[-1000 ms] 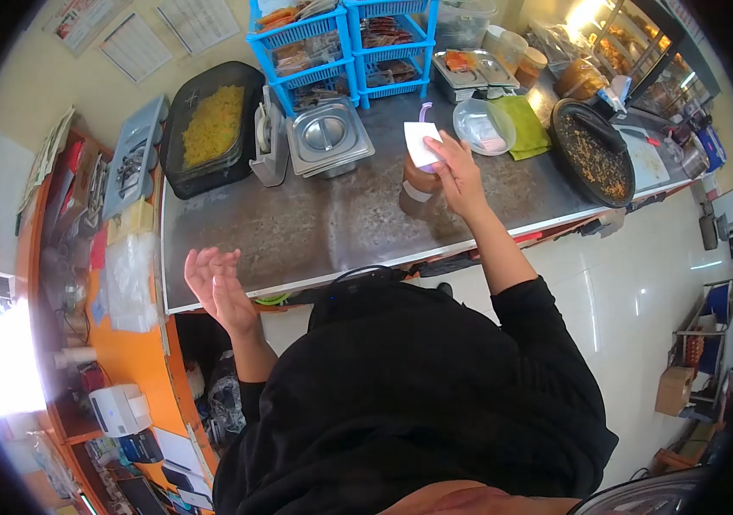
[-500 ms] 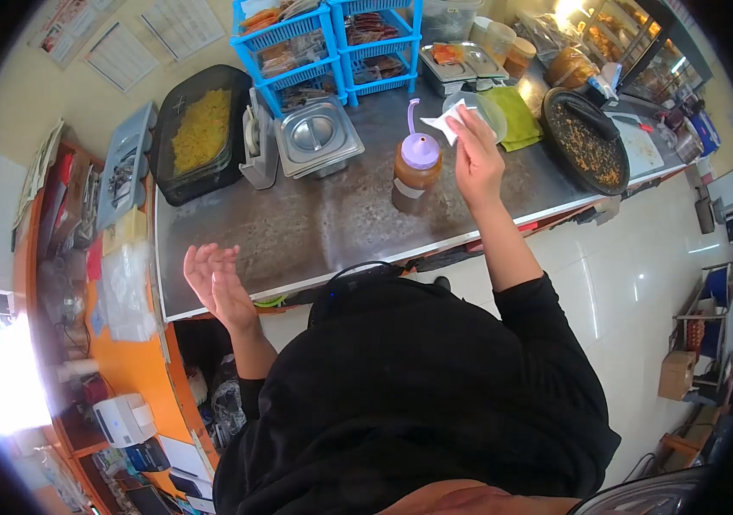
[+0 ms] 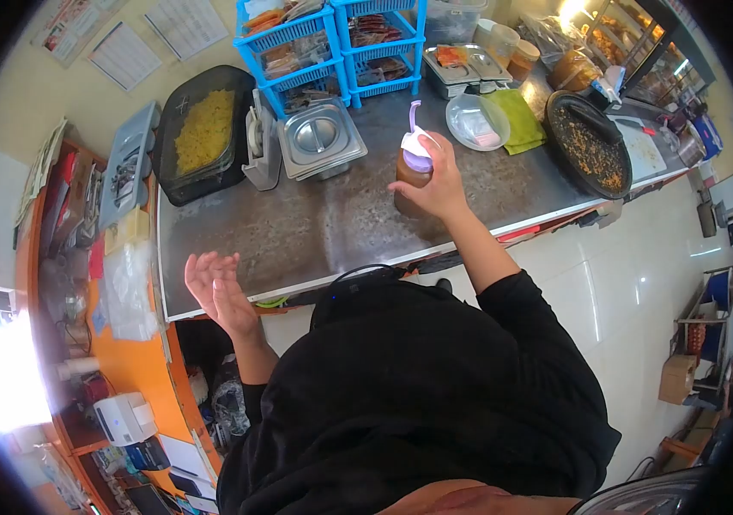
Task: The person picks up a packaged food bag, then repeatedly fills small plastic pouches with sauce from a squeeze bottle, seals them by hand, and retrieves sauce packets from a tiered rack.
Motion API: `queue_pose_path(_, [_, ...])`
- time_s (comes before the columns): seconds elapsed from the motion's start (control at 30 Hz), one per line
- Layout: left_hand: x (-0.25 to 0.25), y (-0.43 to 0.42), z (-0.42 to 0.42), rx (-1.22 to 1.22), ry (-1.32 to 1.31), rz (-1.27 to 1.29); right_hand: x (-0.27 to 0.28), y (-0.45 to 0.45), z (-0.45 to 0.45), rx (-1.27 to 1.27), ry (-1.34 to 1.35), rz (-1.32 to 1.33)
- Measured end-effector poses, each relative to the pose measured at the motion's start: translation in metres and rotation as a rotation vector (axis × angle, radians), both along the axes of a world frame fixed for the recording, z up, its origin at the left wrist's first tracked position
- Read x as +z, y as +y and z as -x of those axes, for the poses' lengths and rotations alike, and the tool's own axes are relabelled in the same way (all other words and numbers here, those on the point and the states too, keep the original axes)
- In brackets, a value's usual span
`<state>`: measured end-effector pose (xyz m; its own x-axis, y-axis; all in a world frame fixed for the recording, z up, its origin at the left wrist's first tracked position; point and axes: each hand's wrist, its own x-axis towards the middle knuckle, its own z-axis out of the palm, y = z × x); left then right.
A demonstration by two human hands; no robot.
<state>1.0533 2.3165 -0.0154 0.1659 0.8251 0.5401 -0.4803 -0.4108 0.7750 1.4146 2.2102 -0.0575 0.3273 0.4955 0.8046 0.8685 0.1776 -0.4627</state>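
Observation:
My right hand (image 3: 438, 182) is curled around the upper part of a brown-filled squeeze bottle (image 3: 407, 206). Between its fingers and the bottle's purple cap (image 3: 418, 160) is a crumpled white tissue (image 3: 412, 144). The bottle stands upright on the dark metal counter (image 3: 298, 232), its label and much of its side hidden by my hand. To the left, my left hand (image 3: 222, 293) hovers by the counter's front edge, fingers loosely bent and apart, holding nothing. Just right of the bottle sits a round clear plastic lid or dish (image 3: 469, 116) with something small and pale pink in it.
A black tray with yellow food (image 3: 204, 129) and a lidded steel container (image 3: 322, 142) stand at the left. Blue stacked baskets (image 3: 375, 81) rise behind. To the right lie a green cloth (image 3: 517, 120) and a black stone mortar (image 3: 588, 163) with crumbs.
My right hand has moved left and down from above the clear dish onto the squeeze bottle, bringing the tissue against its cap. My left hand has hardly moved.

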Motion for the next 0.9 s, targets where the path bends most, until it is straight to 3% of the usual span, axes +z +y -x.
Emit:
queue_pose_path(0.13, [0.002,-0.002,0.003,-0.003,0.017,0.001,-0.004,0.002,-0.004,-0.019,0.024,0.075])
queue_pose_path(0.27, [0.005,0.007,0.012,0.031,0.014,-0.037,0.035,-0.016,0.006,-0.048,0.073,-0.169])
queue_pose_path(0.47, [0.009,0.014,0.015,0.032,0.004,-0.043,0.077,-0.041,0.002,0.371,1.055,-0.482])
queue_pose_path(0.57, [0.011,0.009,0.009,0.027,-0.004,-0.024,0.033,-0.026,-0.024,0.589,1.69,-0.428])
queue_pose_path(0.6, [0.012,0.008,0.007,0.025,-0.007,-0.012,0.018,-0.022,-0.026,0.533,1.858,-0.448])
queue_pose_path(0.7, [0.01,0.008,0.01,-0.004,-0.035,-0.058,0.026,-0.034,-0.012,0.6,1.937,-0.462])
queue_pose_path(0.83, [0.003,0.008,0.018,0.006,0.008,-0.018,0.03,-0.043,-0.024,0.495,1.878,-0.47])
queue_pose_path(0.9, [0.005,0.007,0.018,0.014,0.019,-0.047,0.038,-0.049,-0.025,0.587,1.839,-0.459])
